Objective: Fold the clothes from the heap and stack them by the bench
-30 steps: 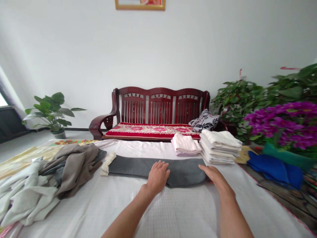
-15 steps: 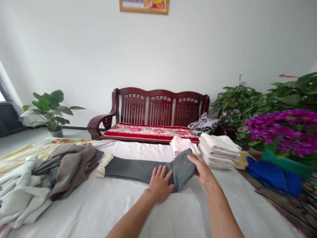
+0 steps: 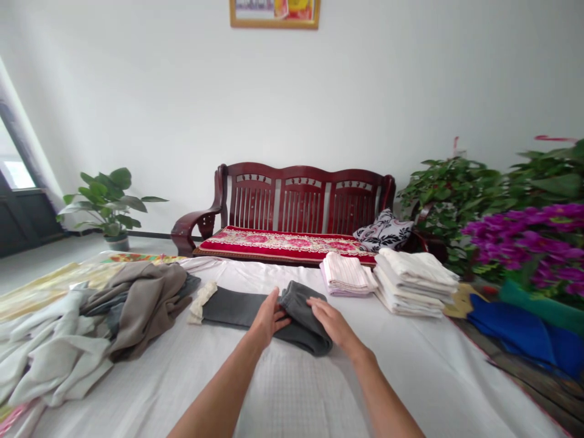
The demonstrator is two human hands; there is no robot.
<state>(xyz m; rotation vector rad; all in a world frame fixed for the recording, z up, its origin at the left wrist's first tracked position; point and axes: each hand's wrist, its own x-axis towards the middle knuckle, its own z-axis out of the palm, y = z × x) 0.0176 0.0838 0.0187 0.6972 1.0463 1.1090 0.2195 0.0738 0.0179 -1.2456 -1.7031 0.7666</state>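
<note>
A pair of dark grey trousers (image 3: pixel 237 306) lies lengthwise on the white sheet, its cream gathered waistband (image 3: pixel 203 302) pointing left. The right end is doubled over on top of the rest, making a thick folded bundle. My left hand (image 3: pixel 268 319) stands on edge against the left side of this bundle, fingers apart. My right hand (image 3: pixel 333 325) lies on the bundle's right side with its fingers stretched over the cloth; the thumb is hard to make out.
Left lies a heap of loose grey and brown clothes (image 3: pixel 146 298). Folded striped cloths (image 3: pixel 349 274) and a stack of folded white cloths (image 3: pixel 413 283) stand at the right rear. Behind is a red wooden bench (image 3: pixel 296 201); blue cloth (image 3: pixel 511 328) and purple flowers (image 3: pixel 533 240) are at right.
The trousers' right end has been turned over leftward onto the rest. My left hand has moved slightly left and up on edge; my right hand has come left with the fold. The view has shifted slightly left.
</note>
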